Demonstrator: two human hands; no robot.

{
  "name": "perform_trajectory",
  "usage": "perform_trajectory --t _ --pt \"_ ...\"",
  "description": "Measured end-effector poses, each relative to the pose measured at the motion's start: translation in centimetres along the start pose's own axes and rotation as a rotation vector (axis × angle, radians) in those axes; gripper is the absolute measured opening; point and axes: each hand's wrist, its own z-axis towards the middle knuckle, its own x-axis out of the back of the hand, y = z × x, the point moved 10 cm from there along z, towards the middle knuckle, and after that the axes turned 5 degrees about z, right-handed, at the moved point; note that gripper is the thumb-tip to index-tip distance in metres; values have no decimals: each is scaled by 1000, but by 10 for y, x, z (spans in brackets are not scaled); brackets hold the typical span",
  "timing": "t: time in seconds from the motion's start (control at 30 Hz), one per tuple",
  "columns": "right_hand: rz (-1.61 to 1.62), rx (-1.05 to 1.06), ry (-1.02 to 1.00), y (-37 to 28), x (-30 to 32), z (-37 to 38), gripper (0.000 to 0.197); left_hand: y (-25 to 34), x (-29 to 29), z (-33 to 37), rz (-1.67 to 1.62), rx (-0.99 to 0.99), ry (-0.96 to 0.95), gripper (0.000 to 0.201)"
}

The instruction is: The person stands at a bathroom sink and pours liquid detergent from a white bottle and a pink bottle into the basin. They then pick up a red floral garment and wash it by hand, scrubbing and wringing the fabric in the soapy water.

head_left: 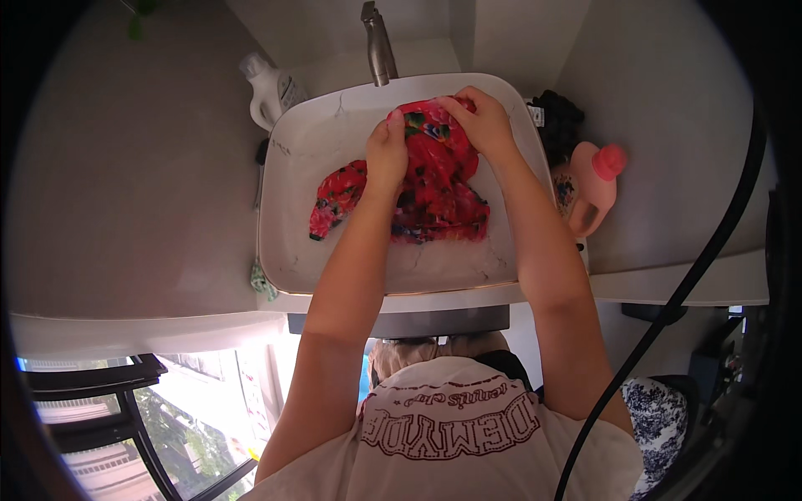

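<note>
A red floral garment (434, 184) lies bunched and wet-looking in a white marbled sink (292, 259). One part of it, perhaps a sleeve, spreads out to the left on the basin floor. My left hand (388, 153) is closed on the garment's upper left edge, thumb uppermost. At its upper right edge my right hand (483, 121) pinches the cloth, with some fingers hidden behind it. Between the two hands the fabric is lifted and stretched, while the lower part rests in the basin.
A metal faucet (379, 46) rises behind the sink. To the left stands a white jug-shaped bottle (269, 90). On the right are a pink bottle with a red cap (595, 185) and a dark bundle (558, 121). A black cable (668, 305) runs down the right side.
</note>
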Motion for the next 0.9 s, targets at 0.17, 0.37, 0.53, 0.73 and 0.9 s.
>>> perform_trajectory --t 0.17,0.37,0.53,0.73,0.9 --pt "-269 640 19 -104 -66 -63 32 -73 13 17 -124 128 -38 34" --pt "-403 596 79 -84 -64 -47 32 -14 -20 -36 -295 453 -71 37" --pt "-456 170 -5 -13 -44 -10 41 -41 -28 -38 -416 542 -94 43" --pt "219 -227 -254 57 -41 -2 65 -1 -22 -34 -771 554 -75 63" --pt "73 -417 -685 55 -52 -40 61 11 17 -22 -828 376 145 73"
